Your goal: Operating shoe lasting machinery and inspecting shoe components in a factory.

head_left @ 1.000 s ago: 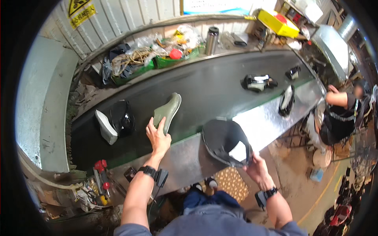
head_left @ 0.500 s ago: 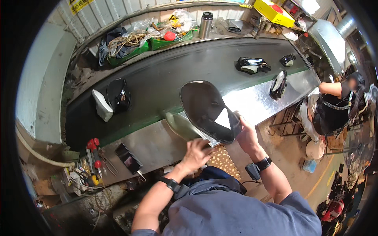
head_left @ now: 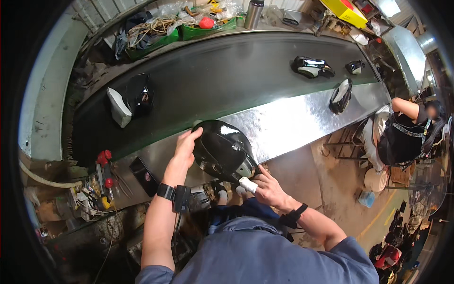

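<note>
A glossy black shoe [head_left: 220, 146], with a grey-green last showing in its opening, is in front of me over the metal bench edge. My left hand [head_left: 184, 144] grips its upper left side, thumb on top and the other fingers mostly hidden. At the lower right end, my right hand [head_left: 269, 187] holds the shoe with fingers bent, one finger lying along the rim. A white wrapping [head_left: 248, 184] at the right hand touches the shoe; whether it covers a finger is unclear. The underside of the shoe is hidden.
A dark conveyor belt [head_left: 208, 80] runs behind the metal bench [head_left: 283, 123]. It bears a pale sole [head_left: 119, 108], a black shoe [head_left: 142, 97] and other black shoes [head_left: 313, 67]. A phone [head_left: 144, 176] and red-handled tools [head_left: 105, 173] lie left. A co-worker [head_left: 409, 128] sits right.
The shoe has turned from its dark underside to its glossy upper and come nearer. My left hand has risen from the bench edge to grip it; my right hand has moved down and left.
</note>
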### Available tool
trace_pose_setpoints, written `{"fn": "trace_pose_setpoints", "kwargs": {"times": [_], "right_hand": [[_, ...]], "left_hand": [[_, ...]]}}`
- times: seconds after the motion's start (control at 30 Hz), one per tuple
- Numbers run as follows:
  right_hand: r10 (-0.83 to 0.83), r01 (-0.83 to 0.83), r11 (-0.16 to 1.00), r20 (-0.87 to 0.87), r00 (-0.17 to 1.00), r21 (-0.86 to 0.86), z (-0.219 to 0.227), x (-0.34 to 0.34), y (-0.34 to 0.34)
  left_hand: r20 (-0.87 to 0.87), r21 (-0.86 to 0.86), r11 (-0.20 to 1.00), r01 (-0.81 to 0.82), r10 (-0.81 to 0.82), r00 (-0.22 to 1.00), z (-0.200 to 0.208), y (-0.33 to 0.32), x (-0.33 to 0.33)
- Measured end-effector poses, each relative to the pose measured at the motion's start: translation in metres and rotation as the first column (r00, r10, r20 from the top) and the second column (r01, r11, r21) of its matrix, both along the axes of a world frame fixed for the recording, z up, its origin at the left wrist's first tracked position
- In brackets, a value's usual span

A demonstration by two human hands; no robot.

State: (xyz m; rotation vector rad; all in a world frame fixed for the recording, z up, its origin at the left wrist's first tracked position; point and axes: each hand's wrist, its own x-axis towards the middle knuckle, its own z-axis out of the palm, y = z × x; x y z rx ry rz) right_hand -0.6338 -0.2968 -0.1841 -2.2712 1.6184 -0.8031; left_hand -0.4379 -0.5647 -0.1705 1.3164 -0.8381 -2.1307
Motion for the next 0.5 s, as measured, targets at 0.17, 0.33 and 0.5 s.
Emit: {"fn": "trace_pose_setpoints", "kwargs": {"times": [0.17,0.33,0.5], "right_hand": [[0.009,0.034,0.991,0.317,0.948,-0.13,0.051,-0.003,-0.013],[-0.342,0.076,0.932,0.927,-0.152,0.356,0.117,-0.011,-0.015],[-0.258,-0.162,0.964,0.876,-0.408,0.209,0.124,-0.034,-0.02]], "left_hand": [[-0.436,0.103,0.993,-0.065,0.104,0.894,0.033,-0.004,0.013],[-0.338,-0.175,0.978,-0.118,0.053,0.94,0.083,0.031,0.015],[-0.242,-0.532,0.826,-0.187,0.063,0.968,0.154,0.063,0.002]]}}
